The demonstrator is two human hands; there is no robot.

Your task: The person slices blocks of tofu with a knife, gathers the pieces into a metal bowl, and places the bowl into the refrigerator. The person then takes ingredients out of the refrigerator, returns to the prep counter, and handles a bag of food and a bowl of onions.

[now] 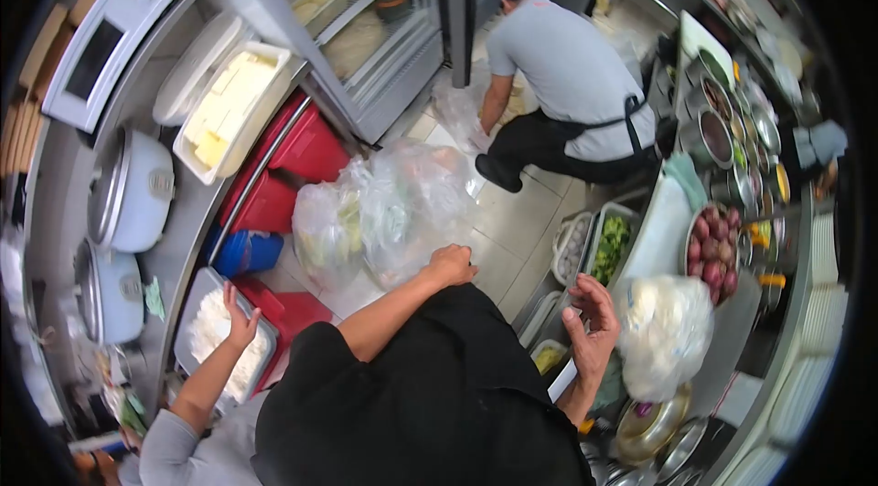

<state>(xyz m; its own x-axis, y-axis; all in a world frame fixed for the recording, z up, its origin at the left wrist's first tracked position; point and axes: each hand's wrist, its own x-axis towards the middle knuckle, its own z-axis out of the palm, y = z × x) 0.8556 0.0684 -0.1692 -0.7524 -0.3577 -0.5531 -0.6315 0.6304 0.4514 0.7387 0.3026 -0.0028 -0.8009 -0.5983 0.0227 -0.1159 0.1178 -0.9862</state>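
Observation:
My left hand (451, 267) is closed in front of my black apron; what its fingers hold, if anything, is hidden. Beyond it, clear plastic bags (384, 212) lie on the floor, greenish contents showing through. My right hand (593, 321) has its thumb and fingers apart and holds nothing. Just right of that hand, a knotted plastic bag (666, 335) of whitish stuff sits on the counter. Behind the bag stands a bowl of red onions (713, 253). Left of the counter, tubs hold cut green vegetables (610, 248) and pale round items (574, 245).
A co-worker (572, 74) crouches by the glass-door fridge (366, 20), handling bags on the floor. Close at left, another person's hand (240, 317) hovers over a tub of white food (219, 340). Rice cookers (137, 189), a microwave (108, 38) and red bins (297, 143) line the left side.

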